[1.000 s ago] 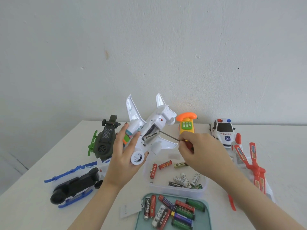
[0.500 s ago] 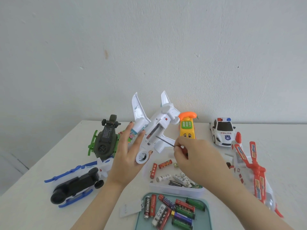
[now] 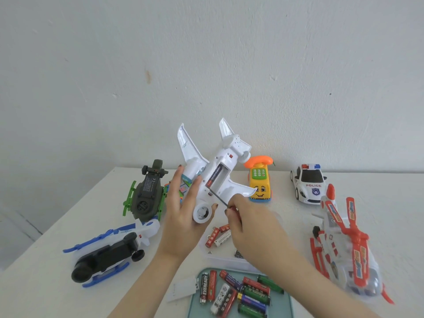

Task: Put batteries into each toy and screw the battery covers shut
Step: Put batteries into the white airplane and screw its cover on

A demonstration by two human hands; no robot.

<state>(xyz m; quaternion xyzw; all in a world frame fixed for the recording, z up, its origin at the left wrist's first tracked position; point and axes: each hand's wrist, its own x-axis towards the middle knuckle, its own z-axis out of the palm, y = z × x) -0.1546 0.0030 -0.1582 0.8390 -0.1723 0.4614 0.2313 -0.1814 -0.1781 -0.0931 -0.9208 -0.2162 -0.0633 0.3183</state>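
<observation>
Your left hand grips the white plastic toy airplane belly-up above the tabletop, while your right hand pinches a thin red-handled screwdriver by its open battery bay, where one red-black battery sits: cover off, toy seemingly half done.

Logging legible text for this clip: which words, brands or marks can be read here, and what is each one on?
"POLICE": on the hood of the white police car.
"EVEREADY": on the black battery in the teal tray.
"CE": on the underside of the green helicopter.
Too small or blurred to read: labels on the other batteries, the green helicopter's fine print, stickers on the orange helicopter.
</observation>
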